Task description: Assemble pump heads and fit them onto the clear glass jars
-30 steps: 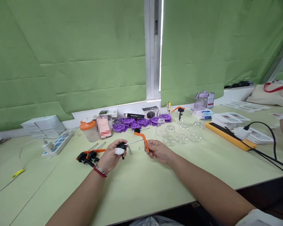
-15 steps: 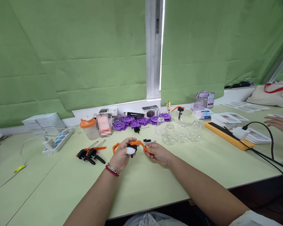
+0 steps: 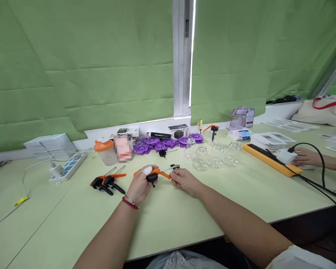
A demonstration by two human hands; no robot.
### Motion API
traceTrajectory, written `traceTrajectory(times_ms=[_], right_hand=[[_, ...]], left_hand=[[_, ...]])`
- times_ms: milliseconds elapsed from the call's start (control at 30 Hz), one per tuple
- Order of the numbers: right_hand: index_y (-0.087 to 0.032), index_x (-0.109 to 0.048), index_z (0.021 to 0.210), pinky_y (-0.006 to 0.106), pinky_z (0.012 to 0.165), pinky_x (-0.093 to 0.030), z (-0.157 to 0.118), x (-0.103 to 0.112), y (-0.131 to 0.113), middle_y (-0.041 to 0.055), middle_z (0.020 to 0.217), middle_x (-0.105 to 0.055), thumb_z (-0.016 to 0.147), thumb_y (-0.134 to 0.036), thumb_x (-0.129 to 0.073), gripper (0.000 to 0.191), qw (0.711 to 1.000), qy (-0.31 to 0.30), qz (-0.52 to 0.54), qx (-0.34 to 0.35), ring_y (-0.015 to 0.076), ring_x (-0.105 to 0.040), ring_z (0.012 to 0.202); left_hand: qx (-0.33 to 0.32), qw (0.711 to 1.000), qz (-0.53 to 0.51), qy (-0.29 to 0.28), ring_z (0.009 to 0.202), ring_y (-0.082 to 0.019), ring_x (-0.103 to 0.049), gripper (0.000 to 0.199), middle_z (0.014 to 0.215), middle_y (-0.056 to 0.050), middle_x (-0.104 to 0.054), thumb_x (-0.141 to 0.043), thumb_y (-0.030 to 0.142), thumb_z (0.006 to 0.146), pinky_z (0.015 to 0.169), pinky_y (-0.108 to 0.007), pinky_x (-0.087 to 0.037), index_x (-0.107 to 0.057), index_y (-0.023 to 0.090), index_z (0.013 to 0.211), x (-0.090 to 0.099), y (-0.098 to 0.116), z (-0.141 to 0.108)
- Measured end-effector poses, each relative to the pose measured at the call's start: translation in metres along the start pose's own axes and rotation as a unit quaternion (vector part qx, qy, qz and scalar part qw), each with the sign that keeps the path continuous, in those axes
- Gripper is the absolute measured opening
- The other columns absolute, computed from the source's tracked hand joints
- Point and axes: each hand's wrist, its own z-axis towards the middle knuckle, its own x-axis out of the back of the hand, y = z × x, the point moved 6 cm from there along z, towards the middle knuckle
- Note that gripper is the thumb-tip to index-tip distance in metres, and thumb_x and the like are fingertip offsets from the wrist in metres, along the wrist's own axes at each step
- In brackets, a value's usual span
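Note:
My left hand, with a white wrap on one digit, grips a black cap fitted with an orange angled lever and a thin metal rod. My right hand pinches the lever's far end between thumb and fingers. A small black piece lies just beyond my right fingertips; whether they touch it I cannot tell. To the left, two similar black-capped pieces with orange levers and metal rods rest on the table. Behind my hands lies another black cap with a rod.
Several purple spoked parts are piled at the back. Clear glass jars stand right of centre. An orange-lidded cup and a white power strip are left. A co-worker's hand is behind a yellow power strip.
The black cap has turned in my left hand, its round top now facing me. The lever sits flatter. The co-worker's hand has moved left and down to the yellow power strip.

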Motion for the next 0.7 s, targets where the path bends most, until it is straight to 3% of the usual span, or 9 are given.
traceTrajectory(times_ms=[133,233,300,367,433,533,600,700], right_hand=[[-0.015,-0.059,0.076,0.023,0.053,-0.034,0.006,0.038,-0.009,-0.0009,0.064,-0.057,0.079,-0.035,-0.053,0.02,0.973,0.165,-0.159,0.04,0.0098,-0.044,0.053],[-0.016,-0.062,0.078,0.024,0.058,-0.038,0.01,0.046,-0.016,0.0019,0.071,-0.062,0.078,-0.023,-0.051,0.013,0.938,0.198,-0.282,0.029,0.0127,-0.052,0.061],[-0.017,-0.065,0.082,0.025,0.062,-0.039,0.015,0.031,-0.024,0.004,0.08,-0.065,0.08,-0.019,-0.049,0.016,0.914,0.16,-0.369,0.056,0.0138,-0.055,0.067],[-0.018,-0.066,0.09,0.026,0.068,-0.04,0.019,0.001,-0.033,0.0054,0.094,-0.066,0.08,-0.015,-0.05,0.019,0.872,0.085,-0.465,0.125,0.0154,-0.058,0.079],[-0.018,-0.066,0.095,0.027,0.071,-0.04,0.023,-0.035,-0.037,0.0065,0.097,-0.065,0.081,-0.012,-0.05,0.022,0.797,-0.007,-0.568,0.203,0.0183,-0.057,0.089],[-0.014,-0.064,0.09,0.031,0.07,-0.04,0.027,-0.076,-0.032,0.0099,0.088,-0.065,0.085,-0.01,-0.046,0.019,0.667,-0.103,-0.684,0.277,0.0218,-0.056,0.089],[-0.012,-0.063,0.086,0.033,0.069,-0.039,0.029,-0.089,-0.028,0.0111,0.083,-0.065,0.086,-0.009,-0.045,0.019,0.613,-0.129,-0.715,0.31,0.0225,-0.057,0.084],[-0.011,-0.063,0.081,0.034,0.065,-0.039,0.029,-0.096,-0.024,0.0114,0.08,-0.066,0.083,-0.007,-0.045,0.018,0.572,-0.15,-0.727,0.349,0.022,-0.059,0.077]], left_hand=[[-0.057,0.995,-0.03,0.072,0.055,-0.012,-0.053,0.023,0.071,-0.003,-0.058,-0.059,0.031,0.076,0.049,-0.026,-0.041,-0.062,0.011,0.088,0.022,0.01,0.008],[-0.099,0.987,-0.037,0.12,0.055,-0.012,-0.053,0.021,0.072,-0.003,-0.058,-0.059,0.03,0.075,0.048,-0.025,-0.041,-0.061,0.012,0.086,0.036,0.016,0.012],[-0.124,0.982,-0.036,0.141,0.051,-0.01,-0.051,0.019,0.069,-0.001,-0.057,-0.058,0.029,0.075,0.047,-0.025,-0.04,-0.06,0.013,0.086,0.04,0.019,0.012],[-0.138,0.978,-0.037,0.153,0.049,-0.01,-0.05,0.018,0.067,0.0,-0.056,-0.058,0.028,0.074,0.047,-0.025,-0.039,-0.059,0.014,0.085,0.042,0.021,0.012],[-0.143,0.977,-0.034,0.157,0.048,-0.01,-0.05,0.017,0.066,0.001,-0.056,-0.058,0.028,0.074,0.047,-0.025,-0.039,-0.059,0.015,0.085,0.044,0.021,0.012],[-0.143,0.976,-0.026,0.161,0.047,-0.01,-0.05,0.016,0.064,0.001,-0.055,-0.057,0.028,0.073,0.047,-0.025,-0.039,-0.058,0.015,0.084,0.048,0.018,0.014],[-0.139,0.977,-0.025,0.162,0.047,-0.01,-0.05,0.017,0.063,0.002,-0.055,-0.057,0.028,0.073,0.046,-0.025,-0.039,-0.058,0.015,0.083,0.051,0.015,0.016],[-0.134,0.978,-0.029,0.16,0.047,-0.01,-0.051,0.018,0.064,0.001,-0.055,-0.057,0.03,0.073,0.046,-0.025,-0.039,-0.058,0.015,0.083,0.054,0.01,0.018]])
